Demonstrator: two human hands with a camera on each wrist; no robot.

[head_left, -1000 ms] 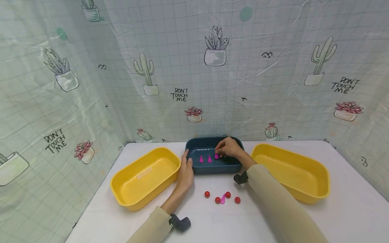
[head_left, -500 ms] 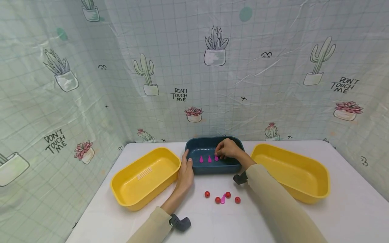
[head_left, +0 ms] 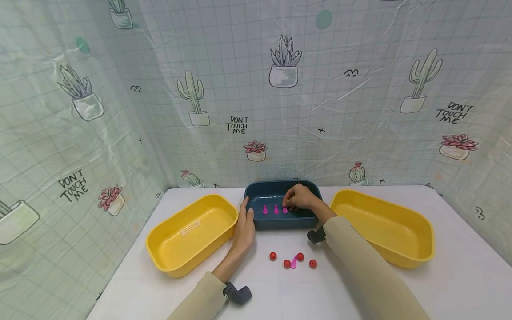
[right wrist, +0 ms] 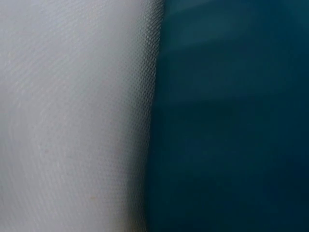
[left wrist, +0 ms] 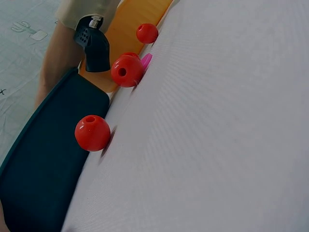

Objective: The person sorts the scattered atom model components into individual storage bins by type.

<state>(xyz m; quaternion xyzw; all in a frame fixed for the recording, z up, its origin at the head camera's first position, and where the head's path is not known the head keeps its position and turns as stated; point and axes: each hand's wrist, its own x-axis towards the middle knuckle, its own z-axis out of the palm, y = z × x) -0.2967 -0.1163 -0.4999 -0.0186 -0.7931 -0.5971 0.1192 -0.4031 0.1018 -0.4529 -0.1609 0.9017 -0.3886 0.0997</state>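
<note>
Inside the dark blue tray (head_left: pixel 276 224), my right hand (head_left: pixel 302 197) has its fingertips at the narrow top of a small pink teardrop-shaped piece (head_left: pixel 285 211), pinching it. Two similar pink pieces, a left one (head_left: pixel 265 210) and a middle one (head_left: pixel 276 210), lie in a row beside it. My left hand (head_left: pixel 243 226) rests against the tray's left end with its fingers fairly straight. Only the tray's dark wall (right wrist: pixel 227 135) and white cloth show in the right wrist view. Part of the pinched piece is hidden by the fingers.
In front of the tray lie several red beads, one of them at left (head_left: pixel 273 256), around another pink piece (head_left: pixel 294 262). A yellow tray (head_left: pixel 176 271) with a pale striped piece (head_left: pixel 190 228) stands left; another yellow tray (head_left: pixel 416 262) stands right. A patterned curtain rises behind.
The right fingertips shift very slightly at the third pink piece, and more of its lower end shows now. The left hand and the trays stay where they were.
</note>
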